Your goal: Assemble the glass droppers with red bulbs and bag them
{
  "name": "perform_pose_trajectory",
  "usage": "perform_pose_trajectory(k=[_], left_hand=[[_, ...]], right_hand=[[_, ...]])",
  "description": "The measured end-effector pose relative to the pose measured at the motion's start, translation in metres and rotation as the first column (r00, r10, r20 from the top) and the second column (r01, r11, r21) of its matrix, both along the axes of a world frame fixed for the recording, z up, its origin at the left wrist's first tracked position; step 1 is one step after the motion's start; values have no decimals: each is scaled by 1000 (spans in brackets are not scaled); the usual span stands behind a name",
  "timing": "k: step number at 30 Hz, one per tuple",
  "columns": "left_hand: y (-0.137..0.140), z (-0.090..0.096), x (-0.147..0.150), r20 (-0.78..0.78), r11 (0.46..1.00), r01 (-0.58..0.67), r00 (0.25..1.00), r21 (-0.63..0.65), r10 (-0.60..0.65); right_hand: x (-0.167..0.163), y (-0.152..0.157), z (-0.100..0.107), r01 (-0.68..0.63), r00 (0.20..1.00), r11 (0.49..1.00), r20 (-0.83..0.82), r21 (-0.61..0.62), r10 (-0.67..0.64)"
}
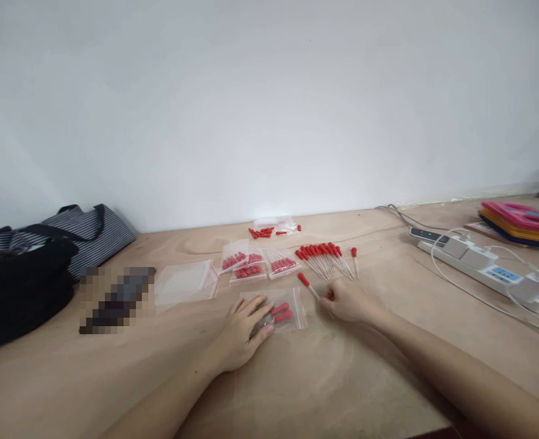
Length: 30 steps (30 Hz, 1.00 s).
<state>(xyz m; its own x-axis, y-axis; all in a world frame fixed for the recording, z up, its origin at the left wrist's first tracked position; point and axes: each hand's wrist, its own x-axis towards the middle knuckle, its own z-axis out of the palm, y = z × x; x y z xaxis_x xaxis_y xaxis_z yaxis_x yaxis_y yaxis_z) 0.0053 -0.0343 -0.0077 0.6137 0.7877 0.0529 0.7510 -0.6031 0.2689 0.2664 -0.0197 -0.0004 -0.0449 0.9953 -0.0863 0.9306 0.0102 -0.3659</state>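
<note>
A glass dropper with a red rubber bulb (303,279) is pinched by its clear tube in my right hand (348,301), the bulb end pointing away to the left. My left hand (242,334) lies with its fingers stretched over a clear zip bag (301,312), pressing it to the table. Red-bulbed droppers (281,313) show inside that bag, their lower ends hidden under my fingers. Just beyond my right hand lies a fanned row of several droppers (319,253), with one single dropper (354,255) at its right.
Filled zip bags (247,272) lie beyond my left hand, flat bags (182,280) to the left. Loose red bulbs (261,233) are near the wall. A power strip (475,268) with cables is at right, beside stacked colourful items (521,222). A striped bag (98,235) stands left.
</note>
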Motion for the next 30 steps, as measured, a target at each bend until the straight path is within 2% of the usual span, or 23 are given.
perform_pose_trajectory(k=[4, 8, 12, 16, 19, 21, 23, 25, 28, 30], left_hand=[[-1, 2, 0, 13, 1000, -8, 1000, 25, 8], [-1, 4, -2, 44, 1000, -9, 999, 22, 8], [-1, 5, -3, 28, 1000, 7, 1000, 7, -7], [-2, 6, -2, -7, 1000, -5, 1000, 4, 5], [-3, 7, -1, -18, 1000, 2, 1000, 3, -2], [-2, 7, -1, -15, 1000, 7, 1000, 5, -7], [-2, 7, -2, -18, 1000, 6, 1000, 3, -6], [-2, 7, -2, -14, 1000, 8, 1000, 1, -8], [-2, 7, -3, 20, 1000, 20, 1000, 16, -20], [-1, 6, -3, 36, 1000, 21, 999, 23, -22]], right_hand=[[-12, 23, 0, 56, 995, 996, -87, 76, -49], [-28, 37, 0, -33, 997, 998, -68, 57, 37], [-34, 29, -3, -133, 991, 990, -4, 53, 134], [-25, 15, -4, -191, 981, 981, 46, 30, 189], [-9, 12, -5, -186, 980, 980, -56, 73, 190], [2, 15, -7, -125, 955, 982, -250, 138, 157], [9, 19, -12, -34, 864, 988, -492, 153, 106], [11, 23, -19, 50, 721, 992, -692, 112, 42], [4, 26, -28, 192, 517, 978, -855, 80, -32], [-3, 26, -32, 272, 432, 959, -900, 79, -49]])
